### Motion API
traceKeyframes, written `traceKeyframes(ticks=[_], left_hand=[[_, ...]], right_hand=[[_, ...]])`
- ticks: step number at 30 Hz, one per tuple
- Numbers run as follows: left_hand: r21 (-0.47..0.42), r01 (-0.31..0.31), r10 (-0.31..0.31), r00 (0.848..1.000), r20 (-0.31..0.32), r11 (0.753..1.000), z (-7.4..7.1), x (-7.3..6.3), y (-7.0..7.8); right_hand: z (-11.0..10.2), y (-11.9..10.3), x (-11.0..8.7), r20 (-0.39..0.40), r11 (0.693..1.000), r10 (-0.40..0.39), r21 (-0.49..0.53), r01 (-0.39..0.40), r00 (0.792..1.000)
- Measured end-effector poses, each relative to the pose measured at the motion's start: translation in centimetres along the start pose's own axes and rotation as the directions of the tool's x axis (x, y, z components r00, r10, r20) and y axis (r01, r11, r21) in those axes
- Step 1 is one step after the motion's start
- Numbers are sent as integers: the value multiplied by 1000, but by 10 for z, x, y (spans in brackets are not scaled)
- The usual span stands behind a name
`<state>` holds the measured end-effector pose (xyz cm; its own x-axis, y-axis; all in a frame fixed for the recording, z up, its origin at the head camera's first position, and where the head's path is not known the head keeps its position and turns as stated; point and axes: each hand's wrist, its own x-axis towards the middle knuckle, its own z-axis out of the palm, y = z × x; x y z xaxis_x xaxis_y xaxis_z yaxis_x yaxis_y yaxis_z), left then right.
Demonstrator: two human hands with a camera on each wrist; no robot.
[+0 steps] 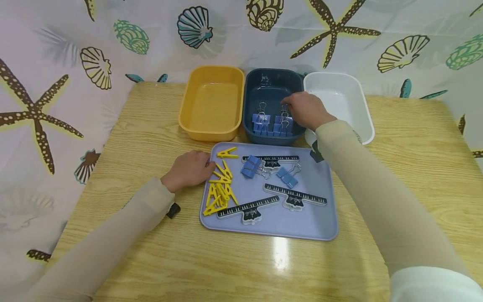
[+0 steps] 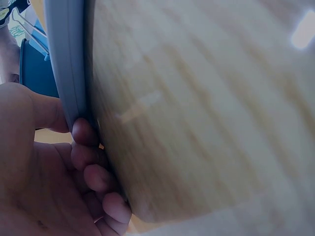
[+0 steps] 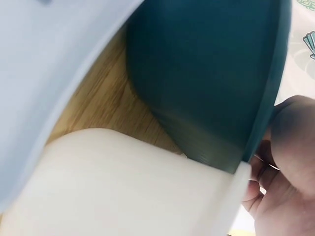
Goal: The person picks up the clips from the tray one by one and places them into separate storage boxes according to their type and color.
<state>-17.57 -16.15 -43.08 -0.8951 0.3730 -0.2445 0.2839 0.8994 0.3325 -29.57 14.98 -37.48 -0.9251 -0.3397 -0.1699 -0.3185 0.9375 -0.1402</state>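
Observation:
My left hand (image 1: 190,170) grips the left edge of a pale lavender tray (image 1: 302,226); in the left wrist view the thumb is over the rim and the fingertips (image 2: 115,206) curl beneath. Reaching into the dark blue bin (image 1: 277,92), my right hand (image 1: 307,109) has its fingertips right at the wire handles of blue binder clips (image 1: 282,126). I cannot tell whether it holds one. More blue binder clips (image 1: 261,121) stand beside them. In the right wrist view, the bin's rim partly hides the curled fingers (image 3: 253,189).
Yellow clothespins (image 1: 222,191) are heaped at the tray's left. Loose blue binder clips (image 1: 250,166) and piano-keyboard clips (image 1: 295,197) lie beside them. A yellow bin (image 1: 213,100) and a white bin (image 1: 339,94) flank the blue one. Behind hangs a seashell-print cloth (image 1: 241,42).

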Motion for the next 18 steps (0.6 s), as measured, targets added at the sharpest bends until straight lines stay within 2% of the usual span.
traceKeyframes(ticks=[11, 18], left_hand=[[4, -6, 6, 1000, 4, 1000, 0, 0, 1], [11, 5, -5, 1000, 16, 1000, 0, 1, 0]], right_hand=[[0, 2, 0, -2, 1000, 11, 13, -11, 1000], [-1, 2, -1, -43, 1000, 12, 6, -12, 999]])
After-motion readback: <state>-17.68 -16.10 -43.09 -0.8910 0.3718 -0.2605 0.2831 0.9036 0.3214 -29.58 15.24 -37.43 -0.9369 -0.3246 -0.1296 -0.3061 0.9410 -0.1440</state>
